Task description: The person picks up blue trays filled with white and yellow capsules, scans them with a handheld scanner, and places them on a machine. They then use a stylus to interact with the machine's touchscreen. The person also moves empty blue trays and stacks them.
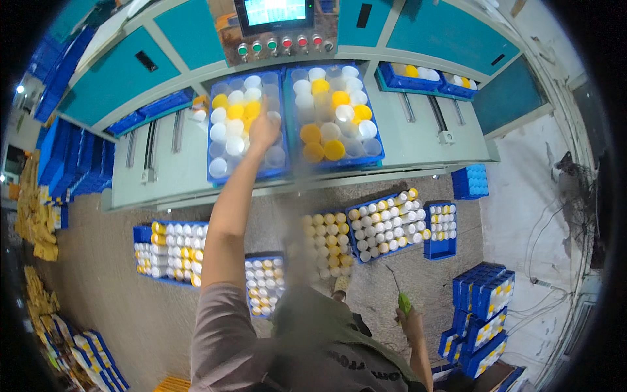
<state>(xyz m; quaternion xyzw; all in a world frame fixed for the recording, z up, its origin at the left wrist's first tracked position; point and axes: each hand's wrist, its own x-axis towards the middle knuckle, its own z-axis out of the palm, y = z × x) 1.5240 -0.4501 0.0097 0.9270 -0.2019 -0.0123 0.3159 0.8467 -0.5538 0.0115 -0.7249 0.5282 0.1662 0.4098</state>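
Note:
My left hand point(263, 130) reaches over the left blue tray point(212, 160) on the machine bed, its index finger stretched out at the cups. White and yellow round cups or lids point(235, 127) fill this tray, along with clear ones; I cannot tell whether the finger touches any. A second blue tray point(381, 155) with similar pieces point(332, 150) lies beside it on the right. Low on the right, my right hand point(410, 325) is closed around the green handle of a thin-shafted tool like a screwdriver point(404, 303), its metal tip pointing forward and away from the trays.
A screen point(277, 12) and coloured buttons point(287, 43) sit on the machine front. Blue crates point(426, 250) of white and yellow pieces stand on the floor around my feet. Stacked crates point(479, 287) rise at the right, near loose cables point(545, 284). A blurred grey strip crosses the middle.

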